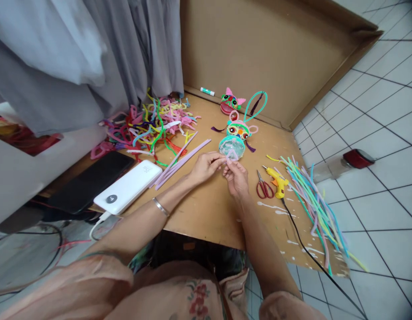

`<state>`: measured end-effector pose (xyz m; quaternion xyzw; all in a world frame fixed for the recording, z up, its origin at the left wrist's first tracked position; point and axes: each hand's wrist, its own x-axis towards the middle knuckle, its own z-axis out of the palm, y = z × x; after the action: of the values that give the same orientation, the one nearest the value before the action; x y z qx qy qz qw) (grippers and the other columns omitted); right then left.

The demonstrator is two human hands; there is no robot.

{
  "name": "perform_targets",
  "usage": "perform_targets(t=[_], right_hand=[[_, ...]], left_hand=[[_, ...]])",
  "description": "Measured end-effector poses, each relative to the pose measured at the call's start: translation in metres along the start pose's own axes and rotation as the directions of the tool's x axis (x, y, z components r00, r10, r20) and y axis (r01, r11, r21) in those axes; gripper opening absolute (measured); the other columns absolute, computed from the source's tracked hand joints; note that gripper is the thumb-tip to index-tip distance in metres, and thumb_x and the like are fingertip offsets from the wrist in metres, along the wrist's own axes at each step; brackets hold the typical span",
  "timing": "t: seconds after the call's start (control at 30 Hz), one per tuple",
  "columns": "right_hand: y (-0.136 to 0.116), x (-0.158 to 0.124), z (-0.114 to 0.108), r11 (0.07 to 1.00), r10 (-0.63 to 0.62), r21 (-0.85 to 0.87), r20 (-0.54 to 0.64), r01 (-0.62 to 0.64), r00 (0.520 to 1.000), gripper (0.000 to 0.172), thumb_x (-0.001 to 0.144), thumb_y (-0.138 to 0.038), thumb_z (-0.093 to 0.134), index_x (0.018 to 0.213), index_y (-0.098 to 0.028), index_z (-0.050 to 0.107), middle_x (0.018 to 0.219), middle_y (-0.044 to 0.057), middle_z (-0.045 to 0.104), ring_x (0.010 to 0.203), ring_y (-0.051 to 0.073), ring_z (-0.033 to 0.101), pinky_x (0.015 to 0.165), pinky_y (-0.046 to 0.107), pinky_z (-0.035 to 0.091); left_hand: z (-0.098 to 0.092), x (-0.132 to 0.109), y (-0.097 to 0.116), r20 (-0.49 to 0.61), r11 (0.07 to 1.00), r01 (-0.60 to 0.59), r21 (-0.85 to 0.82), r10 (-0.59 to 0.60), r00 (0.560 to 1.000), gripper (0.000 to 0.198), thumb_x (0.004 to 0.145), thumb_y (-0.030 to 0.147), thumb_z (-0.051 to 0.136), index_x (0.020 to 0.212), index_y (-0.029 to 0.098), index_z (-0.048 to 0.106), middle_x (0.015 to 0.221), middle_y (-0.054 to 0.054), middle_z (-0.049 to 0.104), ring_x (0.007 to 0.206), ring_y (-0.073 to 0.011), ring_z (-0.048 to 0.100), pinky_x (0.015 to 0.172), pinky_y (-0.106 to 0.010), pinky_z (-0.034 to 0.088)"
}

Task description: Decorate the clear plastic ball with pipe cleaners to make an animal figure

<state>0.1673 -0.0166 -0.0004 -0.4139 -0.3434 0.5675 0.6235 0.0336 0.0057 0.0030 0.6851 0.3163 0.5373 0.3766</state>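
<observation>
Seated at a brown cardboard sheet (206,209) spread over white floor tiles (375,133), with a grey curtain (126,53) hanging at the back left. Scattered across the sheet: a tangle of bent pipe cleaners (152,124), a white power bank (129,186), red scissors (264,186), a yellow glue gun (278,181) and straight pipe cleaners (312,195) (far right). Forearms stretched to mid-sheet, left hand (206,166) and right hand (238,178) nearly meeting. Fingertips of both pinched on a lilac pipe cleaner (231,154), just in front of a teal dome (230,144).
</observation>
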Motion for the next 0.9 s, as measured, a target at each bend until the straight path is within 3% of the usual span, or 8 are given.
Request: perform_targets(t=[0.23,0.37,0.5,0.67,0.9], right_hand=[[0.003,0.004,0.0,0.999,-0.046,0.024,-0.052,0.047,0.998,0.025,0.056,-0.029,0.08,0.066,-0.018,0.06,0.055,-0.007,0.055,0.052,0.005,0.044,0.052,0.021,0.035],[0.004,0.004,0.001,0.996,-0.088,0.019,-0.036,0.089,0.995,0.023,0.059,-0.029,0.078,0.064,-0.018,0.059,0.057,-0.006,0.056,0.053,0.006,0.044,0.054,0.022,0.036],[0.005,0.002,0.003,0.993,-0.114,0.002,-0.031,0.114,0.993,0.022,0.06,-0.031,0.078,0.065,-0.019,0.06,0.058,-0.006,0.057,0.054,0.007,0.043,0.055,0.023,0.036],[0.006,0.002,0.004,0.984,-0.169,-0.064,-0.072,0.165,0.983,0.022,0.059,-0.03,0.077,0.066,-0.019,0.059,0.059,-0.006,0.056,0.056,0.007,0.043,0.058,0.023,0.036],[0.003,-0.001,0.004,0.982,-0.174,-0.082,-0.021,0.172,0.984,0.02,0.062,-0.031,0.075,0.068,-0.02,0.059,0.062,-0.005,0.055,0.057,0.009,0.042,0.06,0.025,0.036]], left_hand=[[-0.001,-0.002,0.003,0.01,0.997,-0.06,0.058,0.06,0.998,0.037,0.088,0.044,0.061,0.066,0.015,0.067,0.058,0.0,0.057,0.057,-0.01,0.051,0.061,-0.022,0.041],[0.006,-0.001,-0.002,-0.011,0.989,0.091,-0.114,-0.092,0.996,0.039,0.082,0.05,0.066,0.066,0.014,0.066,0.054,0.001,0.054,0.052,-0.0089,0.048,0.056,-0.022,0.038],[0.014,0.001,-0.006,0.025,0.88,0.254,-0.4,-0.266,0.964,0.046,0.071,0.059,0.074,0.068,0.014,0.065,0.056,0.001,0.058,0.049,-0.0078,0.046,0.052,-0.022,0.038],[0.017,0.0,-0.007,0.012,0.829,0.292,-0.476,-0.326,0.945,0.045,0.064,0.056,0.081,0.07,0.013,0.068,0.058,0.001,0.06,0.049,-0.0069,0.046,0.051,-0.021,0.037],[0.014,0.001,-0.006,-0.01,0.837,0.266,-0.478,-0.308,0.951,0.045,0.063,0.056,0.082,0.067,0.014,0.067,0.053,0.003,0.054,0.049,-0.0067,0.044,0.052,-0.022,0.035]])
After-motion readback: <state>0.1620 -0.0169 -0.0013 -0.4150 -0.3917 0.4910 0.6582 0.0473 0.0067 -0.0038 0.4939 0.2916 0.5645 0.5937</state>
